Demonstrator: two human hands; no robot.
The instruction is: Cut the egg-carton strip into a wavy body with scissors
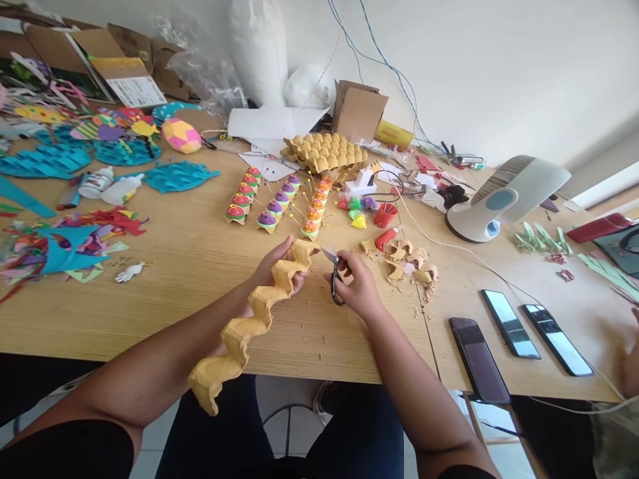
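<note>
In the middle of the frame, the left hand [279, 266] was closed around the upper end of a yellow egg-carton strip [260, 303]; the strip ran slantwise from there down to the lower centre-left, with its row of hollow cups; the right hand [357, 283] was gripping the scissors [336, 261], whose blades pointed at the strip's upper end; right of centre stood a red cup [384, 217], in which were some thin things, too small to tell; small coloured packets [356, 205] lay just beside it; in the upper centre stood a tall white sack [259, 53], its content hidden, and a brown cardboard box [358, 112], behind a bumpy egg tray [323, 153]; at the upper left was another cardboard box [107, 56], its flaps open, its inside not readable; below it lay two white bottles [97, 181].
</note>
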